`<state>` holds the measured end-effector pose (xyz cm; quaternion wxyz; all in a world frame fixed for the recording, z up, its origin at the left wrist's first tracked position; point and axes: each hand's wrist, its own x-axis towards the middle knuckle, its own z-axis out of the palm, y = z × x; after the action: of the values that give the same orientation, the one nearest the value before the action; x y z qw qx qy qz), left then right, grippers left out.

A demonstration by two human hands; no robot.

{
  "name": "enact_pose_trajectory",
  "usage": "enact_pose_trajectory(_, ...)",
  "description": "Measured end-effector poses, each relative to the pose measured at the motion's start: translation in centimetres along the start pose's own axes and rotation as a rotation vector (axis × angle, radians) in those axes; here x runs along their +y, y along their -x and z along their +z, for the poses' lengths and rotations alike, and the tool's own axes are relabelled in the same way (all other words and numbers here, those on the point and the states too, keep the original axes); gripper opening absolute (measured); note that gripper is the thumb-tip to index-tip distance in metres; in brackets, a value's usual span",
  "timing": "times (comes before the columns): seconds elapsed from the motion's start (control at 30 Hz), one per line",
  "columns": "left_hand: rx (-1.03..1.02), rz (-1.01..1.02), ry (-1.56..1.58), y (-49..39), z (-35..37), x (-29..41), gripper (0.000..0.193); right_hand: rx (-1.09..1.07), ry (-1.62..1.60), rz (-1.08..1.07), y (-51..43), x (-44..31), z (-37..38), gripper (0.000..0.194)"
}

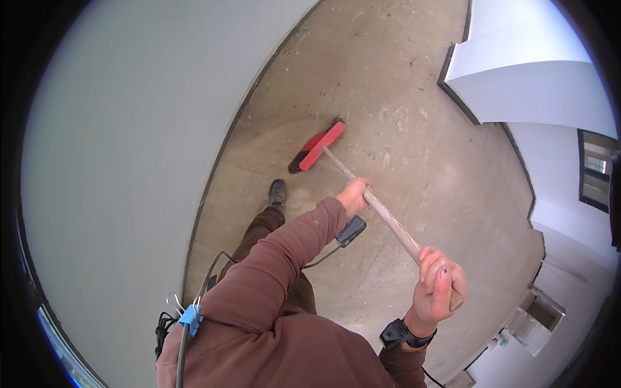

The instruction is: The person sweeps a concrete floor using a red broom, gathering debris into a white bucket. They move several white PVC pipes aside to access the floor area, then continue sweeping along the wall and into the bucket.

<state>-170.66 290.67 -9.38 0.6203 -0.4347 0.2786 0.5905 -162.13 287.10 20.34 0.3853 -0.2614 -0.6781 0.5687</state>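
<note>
A push broom with a red head (322,145) and dark and red bristles rests on the dusty concrete floor (388,131). Its wooden handle (394,224) slants from the head down to the lower right. My left hand (355,196) grips the handle partway along, nearer the head. Around the top end of the handle is my right hand (439,283), with the handle's butt poking out below the fingers. A black device on a strap (407,334) sits on my right wrist. Another small black device (351,231) on a cable shows by my left wrist.
A long pale wall (121,145) curves along the left side. On the right, white walls jut out with a dark-edged corner (458,97). An opening or box (538,317) is set low at the right. My shoe (277,192) stands on the floor near the broom head.
</note>
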Motion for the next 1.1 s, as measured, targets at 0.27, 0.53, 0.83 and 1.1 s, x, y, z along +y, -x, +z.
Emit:
enact_pose_trajectory(0.27, 0.018, -0.064, 0.244, 9.1, 0.2, 2.8, 0.01, -0.218, -0.22, 0.086, -7.3, -6.5, 0.3, 0.033)
enact_pose_trajectory(0.53, 0.374, 0.113, 0.479, 9.5, -16.1, 13.8, 0.014, -0.408, -0.521, 0.429, -8.5, 6.2, 9.8, 0.032)
enact_pose_trajectory(0.83, -0.005, 0.01, 0.272, 1.7, -5.4, 20.4, 0.019, -0.267, -0.226, 0.074, -11.0, 4.4, 13.5, 0.027)
enact_pose_trajectory(1.1, -0.298, 0.028, 0.204, 5.7, 8.3, 17.6, 0.016, -0.294, 0.004, -0.144, -12.2, -2.5, 12.3, 0.032)
